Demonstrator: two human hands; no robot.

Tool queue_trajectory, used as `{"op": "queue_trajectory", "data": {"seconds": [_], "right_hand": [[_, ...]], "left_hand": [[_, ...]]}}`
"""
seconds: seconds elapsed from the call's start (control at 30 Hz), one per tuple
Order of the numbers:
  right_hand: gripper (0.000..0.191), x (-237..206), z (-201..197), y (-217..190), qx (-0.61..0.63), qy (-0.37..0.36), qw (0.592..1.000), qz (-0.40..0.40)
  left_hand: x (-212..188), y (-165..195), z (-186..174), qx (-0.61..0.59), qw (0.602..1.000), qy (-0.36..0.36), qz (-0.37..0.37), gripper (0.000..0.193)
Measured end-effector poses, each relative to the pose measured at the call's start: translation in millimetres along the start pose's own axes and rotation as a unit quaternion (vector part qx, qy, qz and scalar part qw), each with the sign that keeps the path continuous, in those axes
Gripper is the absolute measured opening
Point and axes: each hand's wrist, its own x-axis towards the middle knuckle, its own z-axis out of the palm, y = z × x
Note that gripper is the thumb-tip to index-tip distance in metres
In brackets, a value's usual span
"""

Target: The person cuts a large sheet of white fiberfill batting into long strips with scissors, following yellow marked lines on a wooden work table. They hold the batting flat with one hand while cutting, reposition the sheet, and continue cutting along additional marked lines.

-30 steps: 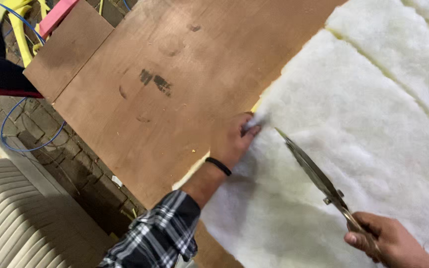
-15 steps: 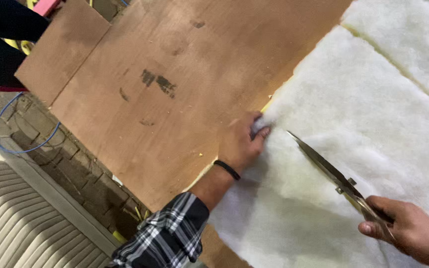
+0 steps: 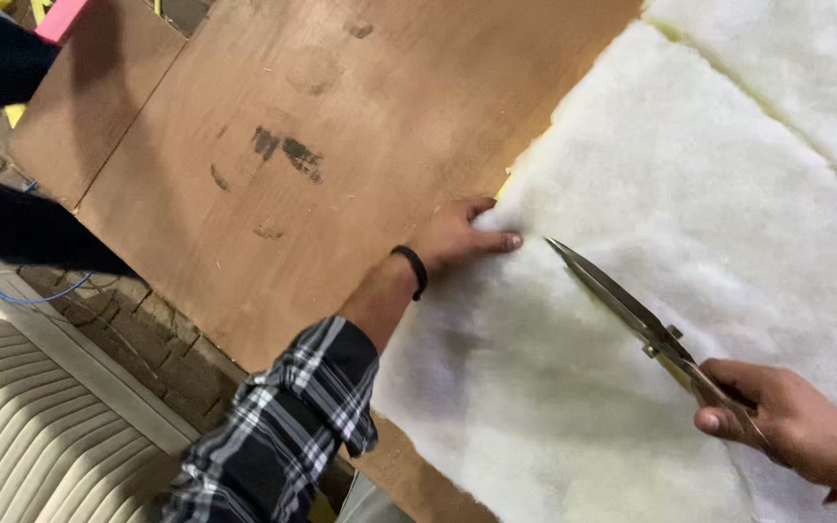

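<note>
A thick white sheet of fluffy insulation batting (image 3: 690,223) lies over a brown plywood board (image 3: 322,126). My left hand (image 3: 462,237), with a black band on the wrist and a plaid sleeve, presses flat on the batting's left edge where it meets the board. My right hand (image 3: 787,421) at the lower right grips the handles of long metal shears (image 3: 622,305). The blades are shut and point up-left toward my left hand, lying just above the batting.
A ribbed beige panel (image 3: 41,426) fills the lower left corner. Brick paving (image 3: 157,339) with a blue cable (image 3: 21,295) shows beside the board. Another person's dark clothing (image 3: 2,145) is at the left edge. A second batting strip (image 3: 806,68) lies at the upper right.
My left hand slid along the batting edge and flattened, releasing the pinched bit. The right hand and shears shifted slightly right as the view moved.
</note>
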Motion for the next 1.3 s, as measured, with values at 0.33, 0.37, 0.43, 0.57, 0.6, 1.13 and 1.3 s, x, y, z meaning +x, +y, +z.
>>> {"op": "queue_trajectory", "data": {"seconds": [0.33, 0.37, 0.43, 0.57, 0.6, 1.13, 1.3], "right_hand": [[0.062, 7, -19, 12, -0.09, -0.028, 0.995, 0.031], [0.062, 8, -22, 11, -0.097, -0.026, 0.995, 0.02], [0.062, 15, -26, 7, -0.078, -0.031, 0.996, 0.022], [0.065, 32, -30, -8, -0.018, -0.014, 0.995, -0.092], [0.067, 31, -31, -11, -0.015, 0.004, 0.987, -0.161], [0.064, 11, -48, -123, -0.107, 0.039, 0.993, -0.035], [0.062, 3, -43, -132, -0.107, 0.052, 0.991, -0.055]], "left_hand": [[-1, 8, -4, 0.01, 0.995, -0.01, -0.1, 0.09], [-2, 8, -3, -0.01, 0.993, 0.002, -0.114, 0.088], [-2, 7, -2, -0.129, 0.986, -0.034, -0.1, 0.089], [3, 1, -1, -0.15, 0.985, -0.035, -0.082, 0.084], [4, 0, -1, -0.156, 0.985, -0.029, -0.069, 0.08], [3, -9, 6, -0.041, 0.995, 0.053, 0.076, 0.046], [-5, 0, 3, -0.022, 0.997, 0.058, 0.034, 0.05]]}}
